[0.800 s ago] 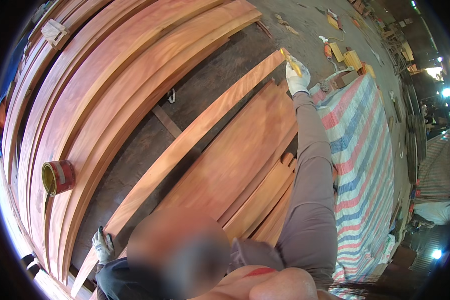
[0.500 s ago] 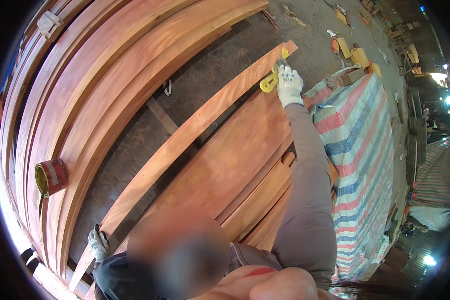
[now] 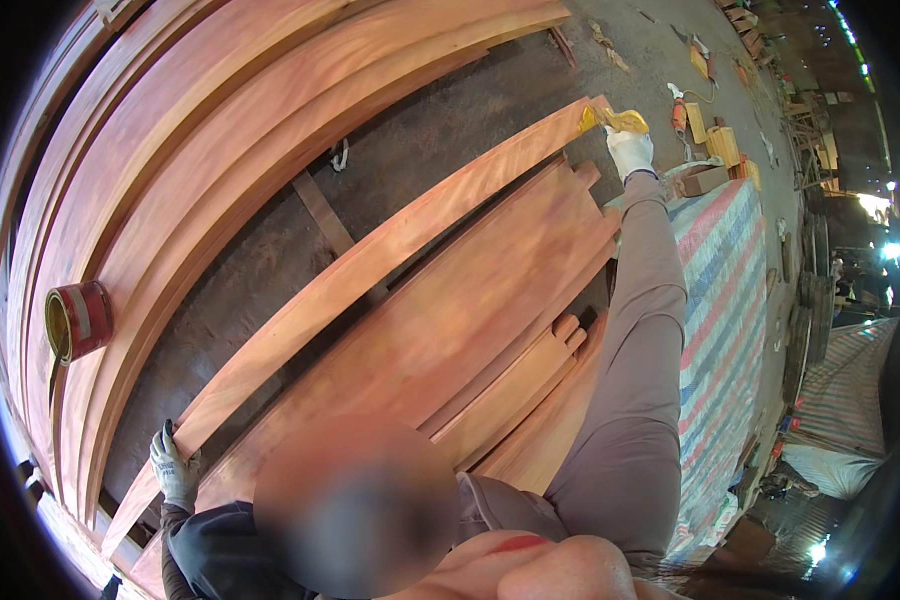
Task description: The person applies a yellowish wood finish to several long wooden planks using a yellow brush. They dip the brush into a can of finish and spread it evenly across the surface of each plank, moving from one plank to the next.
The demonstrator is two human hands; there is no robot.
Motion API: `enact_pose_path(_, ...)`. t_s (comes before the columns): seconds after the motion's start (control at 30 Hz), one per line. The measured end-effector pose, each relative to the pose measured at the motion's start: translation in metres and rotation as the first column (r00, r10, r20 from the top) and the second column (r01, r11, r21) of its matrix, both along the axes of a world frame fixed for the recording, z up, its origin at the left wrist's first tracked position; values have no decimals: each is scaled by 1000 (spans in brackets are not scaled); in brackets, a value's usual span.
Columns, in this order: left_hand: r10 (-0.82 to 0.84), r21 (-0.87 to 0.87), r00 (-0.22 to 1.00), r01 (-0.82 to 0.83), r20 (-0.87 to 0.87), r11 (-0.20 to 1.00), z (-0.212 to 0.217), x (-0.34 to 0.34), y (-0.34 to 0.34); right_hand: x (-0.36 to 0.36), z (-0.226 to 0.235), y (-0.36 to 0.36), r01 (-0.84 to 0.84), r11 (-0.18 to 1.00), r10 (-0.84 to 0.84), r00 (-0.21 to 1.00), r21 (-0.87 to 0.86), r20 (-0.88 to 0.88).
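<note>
A long curved wooden board (image 3: 360, 270) runs diagonally from the lower left to the upper right. My right hand (image 3: 630, 152), in a white glove at the end of an outstretched arm, holds a yellow-handled paintbrush (image 3: 625, 122). Its yellow bristles touch the board's far end. Near the board's lower-left end, my left hand (image 3: 175, 472) grips the board's edge, wearing a white glove with dark fingertips; some of its fingers are hidden. A wide flat panel (image 3: 440, 290) lies alongside, nearer to me.
An open red can (image 3: 92, 312) stands on large curved wooden pieces (image 3: 220, 150) at the left. Striped sheeting (image 3: 730, 290) covers a pile on my right. Farther off, a red corded power tool (image 3: 679, 115) and wood blocks (image 3: 720, 145) lie on the floor.
My right hand has moved right and slightly away, bringing the paintbrush closer to the board's end, its handle swinging to the right. My left hand stays on the board while the view shifts.
</note>
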State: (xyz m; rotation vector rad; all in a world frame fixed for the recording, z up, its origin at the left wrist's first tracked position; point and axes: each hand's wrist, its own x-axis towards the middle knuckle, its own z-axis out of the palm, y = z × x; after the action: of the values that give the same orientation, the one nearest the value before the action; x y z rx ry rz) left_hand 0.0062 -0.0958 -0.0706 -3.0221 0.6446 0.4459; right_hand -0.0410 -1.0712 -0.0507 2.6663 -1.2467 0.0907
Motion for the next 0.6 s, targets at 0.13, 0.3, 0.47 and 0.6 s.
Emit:
enact_pose_path(0.13, 48, 0, 996, -48, 75, 999, -12, -9, -1, 7, 8, 23, 47, 997, -40, 994, 68, -101)
enact_pose_path(0.3, 46, -10, 993, -46, 104, 999, -18, -8, 1, 7, 14, 52, 39, 988, -23, 994, 150, -108)
enact_pose_path(0.47, 42, 26, 992, -45, 118, 999, -18, -10, 2, 10, 23, 111, 102, 942, -52, 986, 320, -160)
enact_pose_path(0.6, 37, 11, 992, -39, 121, 999, -24, -8, -5, -6, 6, 144, -46, 996, 58, 987, 78, -152)
